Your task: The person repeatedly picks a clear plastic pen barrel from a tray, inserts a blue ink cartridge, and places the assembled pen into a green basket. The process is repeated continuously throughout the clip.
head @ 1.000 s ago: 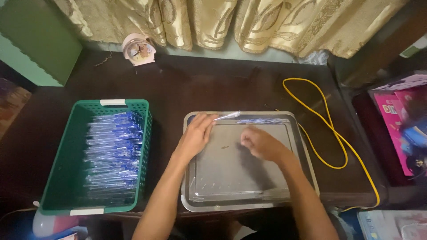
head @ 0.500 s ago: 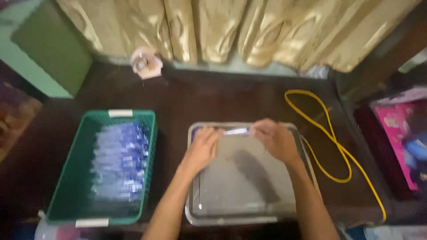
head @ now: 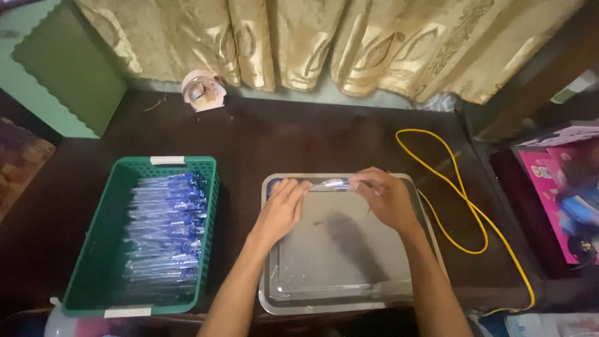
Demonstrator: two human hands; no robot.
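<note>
Pen: thin clear-wrapped blue plastic pen (head: 331,185), long axis left-right along the grey metal tray's (head: 340,274) far edge.
Hands: left hand (head: 282,209) and right hand (head: 385,198) each pinch one end.

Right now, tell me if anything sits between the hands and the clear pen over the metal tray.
Nothing visible does. The left hand and right hand each grip an end of the clear pen, held level above the far edge of the metal tray.

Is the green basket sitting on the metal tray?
No, the green basket stands on the dark table, apart from and left of the metal tray.
</note>
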